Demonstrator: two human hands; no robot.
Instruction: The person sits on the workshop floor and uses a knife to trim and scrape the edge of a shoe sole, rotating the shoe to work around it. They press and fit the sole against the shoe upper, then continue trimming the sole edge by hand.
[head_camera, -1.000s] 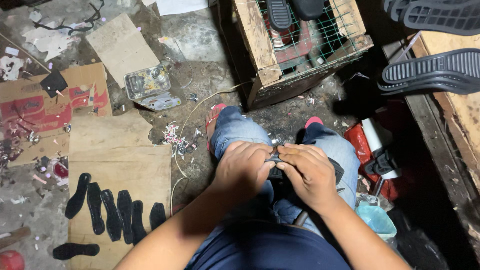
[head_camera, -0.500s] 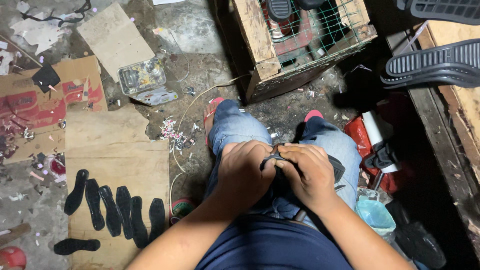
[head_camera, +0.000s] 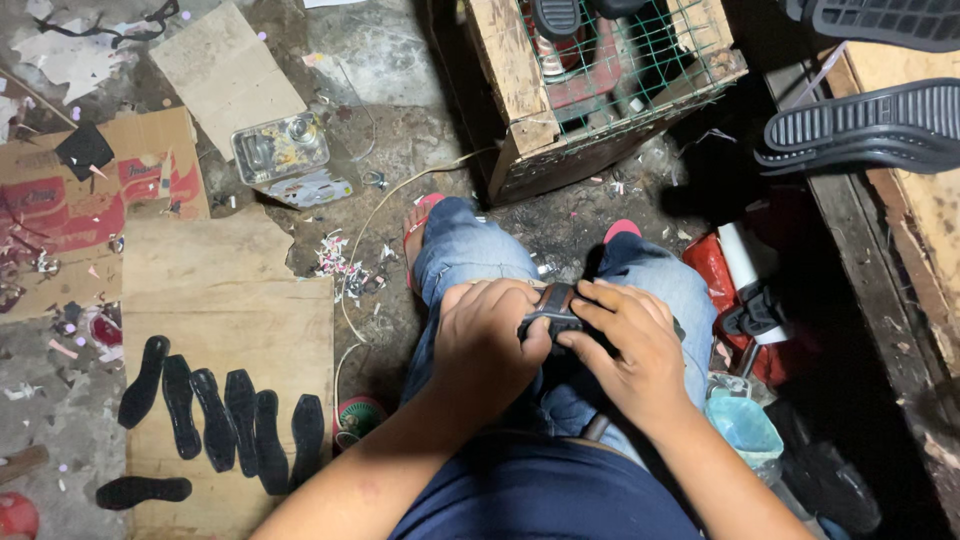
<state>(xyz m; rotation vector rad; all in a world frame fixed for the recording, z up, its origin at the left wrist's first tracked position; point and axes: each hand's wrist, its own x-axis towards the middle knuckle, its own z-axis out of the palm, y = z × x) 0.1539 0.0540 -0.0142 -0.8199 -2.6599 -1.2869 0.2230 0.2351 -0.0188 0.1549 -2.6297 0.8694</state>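
Observation:
I sit with blue-jeaned knees apart and hold a small dark strap-like shoe part (head_camera: 553, 306) over my lap. My left hand (head_camera: 487, 346) closes around its left side, fingers curled over the top. My right hand (head_camera: 625, 346) pinches its right end with thumb and fingers. Most of the piece is hidden under my fingers.
Several black shoe soles (head_camera: 225, 418) lie in a row on a cardboard sheet (head_camera: 230, 320) at the left. A metal tin (head_camera: 283, 152) sits on the littered floor. A wooden crate with green wire mesh (head_camera: 600, 90) stands ahead. Black soles (head_camera: 865, 125) rest on a shelf at right.
The view has shifted slightly, so the hands sit a little lower in the frame. Both hands keep their grip on the dark piece, and the fingers have shifted slightly on it.

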